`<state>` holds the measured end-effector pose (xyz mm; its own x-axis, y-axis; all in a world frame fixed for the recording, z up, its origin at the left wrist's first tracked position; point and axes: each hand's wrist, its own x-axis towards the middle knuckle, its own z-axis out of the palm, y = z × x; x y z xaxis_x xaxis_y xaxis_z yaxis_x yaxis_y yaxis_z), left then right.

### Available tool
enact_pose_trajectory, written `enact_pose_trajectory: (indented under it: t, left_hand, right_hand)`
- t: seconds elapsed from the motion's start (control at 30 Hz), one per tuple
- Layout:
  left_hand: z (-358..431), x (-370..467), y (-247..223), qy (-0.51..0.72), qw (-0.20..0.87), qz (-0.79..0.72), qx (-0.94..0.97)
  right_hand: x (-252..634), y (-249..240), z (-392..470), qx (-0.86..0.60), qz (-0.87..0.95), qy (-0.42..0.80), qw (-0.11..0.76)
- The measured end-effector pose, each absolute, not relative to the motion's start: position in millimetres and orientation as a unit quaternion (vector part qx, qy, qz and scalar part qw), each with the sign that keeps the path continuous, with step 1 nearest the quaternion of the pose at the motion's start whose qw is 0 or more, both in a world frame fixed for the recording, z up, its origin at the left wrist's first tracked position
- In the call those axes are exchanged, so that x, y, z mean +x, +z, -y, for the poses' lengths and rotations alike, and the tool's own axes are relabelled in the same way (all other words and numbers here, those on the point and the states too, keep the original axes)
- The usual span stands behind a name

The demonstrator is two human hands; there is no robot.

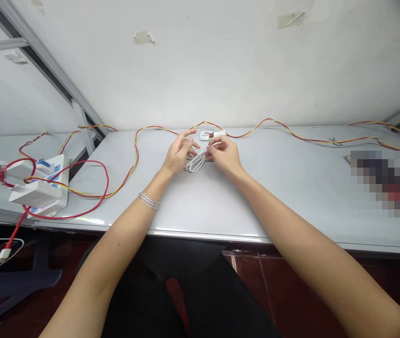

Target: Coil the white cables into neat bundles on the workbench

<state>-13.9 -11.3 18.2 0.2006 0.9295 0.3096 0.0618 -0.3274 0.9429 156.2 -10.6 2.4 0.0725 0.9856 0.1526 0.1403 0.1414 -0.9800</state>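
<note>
A looped white cable [196, 163] hangs between my two hands, just above the grey tabletop. My right hand [225, 154] pinches the coil near its right end, fingertips closed on it. To the left, my left hand [179, 155] has its fingers spread, with the cable's loops close beside its fingertips; whether they touch is unclear. Behind my right hand lies a second bundled white cable [217, 135], gathered at the middle by a brownish band. My left wrist wears a silvery bracelet of several strands [149, 200].
A white power strip [59, 178] with plugged-in white chargers [36, 194] stands at the left. A red-yellow twisted wire [136, 150] runs along the table's back by the white panel [221, 70]. A red cable with a white plug [4, 255] dangles past the front edge.
</note>
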Motion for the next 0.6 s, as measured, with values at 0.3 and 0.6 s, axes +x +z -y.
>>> enact_pose_trajectory:
  t: [0.3, 0.6]
  left_hand:
    - [8.0, -11.8, 13.0, 0.488, 0.457, -0.375, 0.641]
    - [7.4, -13.8, 5.4, 0.464, 0.379, -0.390, 0.700]
  right_hand:
    - [153.0, 12.4, 16.6, -0.482, 0.494, 0.466, 0.553]
    - [154.4, 10.5, 17.1, -0.462, 0.515, 0.463, 0.554]
